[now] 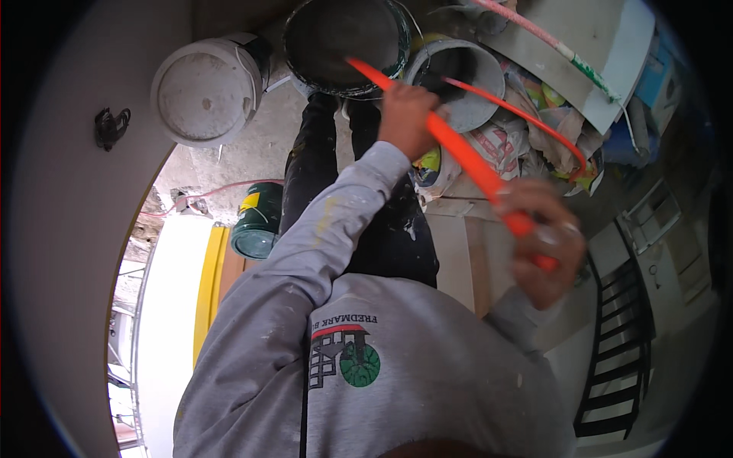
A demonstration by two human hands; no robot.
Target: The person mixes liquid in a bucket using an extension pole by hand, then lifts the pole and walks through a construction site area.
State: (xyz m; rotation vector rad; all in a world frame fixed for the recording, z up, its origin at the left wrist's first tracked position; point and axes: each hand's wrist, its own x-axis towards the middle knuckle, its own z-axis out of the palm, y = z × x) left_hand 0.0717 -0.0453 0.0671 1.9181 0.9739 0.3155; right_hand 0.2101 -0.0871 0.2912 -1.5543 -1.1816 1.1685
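The left hand [410,118] is wrapped around a long orange-red stick [466,153], its fingers closed on the shaft toward the far end. The right hand [544,244], blurred, lies between four and five o'clock from it and is also curled around the stick, near the near end. From there the stick slants up toward ten or eleven o'clock, its tip over the mouth of a dark bucket [402,46] of grey material; I cannot tell how far the tip dips in.

Around the left hand, a pale open bucket [495,72] sits just beside it at two o'clock, with a thinner, curved red length [527,116] crossing from its mouth toward four o'clock. Past this, around three o'clock, crumpled bags [500,145] are heaped. Farther out at two o'clock, a red, white and green pole [550,42] lies across a pale panel [618,46].

At nine o'clock from the left hand stands a white bucket [205,93] with a grey-smeared top, close beside the dark bucket. At eight o'clock, a smaller green bucket [257,221] with a yellow patch rests near the person's black trousers [311,153]. Well apart, between four and five o'clock, is a black slatted frame [618,343].
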